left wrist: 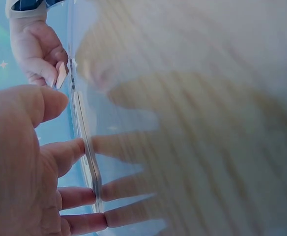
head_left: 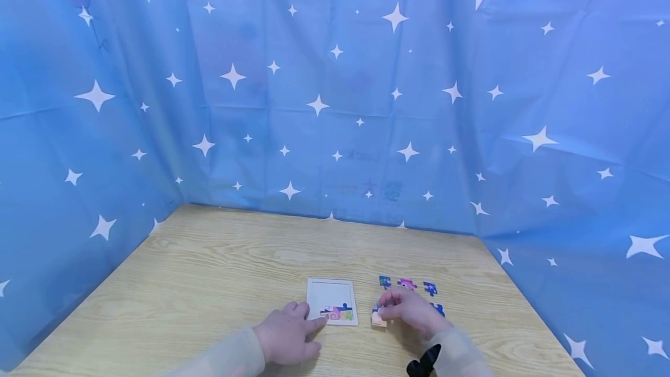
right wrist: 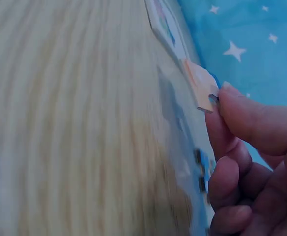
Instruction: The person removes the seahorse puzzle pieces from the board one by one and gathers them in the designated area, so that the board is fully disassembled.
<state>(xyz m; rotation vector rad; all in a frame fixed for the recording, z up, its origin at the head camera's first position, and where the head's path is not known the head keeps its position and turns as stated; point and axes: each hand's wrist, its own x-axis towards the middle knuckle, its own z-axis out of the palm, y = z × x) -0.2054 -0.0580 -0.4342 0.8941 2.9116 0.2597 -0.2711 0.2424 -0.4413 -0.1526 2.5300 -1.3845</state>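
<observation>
A white puzzle tray lies on the table, with a few joined pieces along its lower right. My left hand rests at the tray's lower left corner, fingers extended and touching its edge; the left wrist view shows these fingertips against the tray's side. To the right of the tray, my right hand pinches a peach and blue puzzle piece between thumb and finger. The piece is tilted and held just above the table. Part of it is hidden by the fingers.
Loose puzzle pieces lie beyond and beside the right hand: a blue-green one, a pink one with an eye, a dark blue one and another blue one. A blue star-patterned curtain surrounds the wooden table.
</observation>
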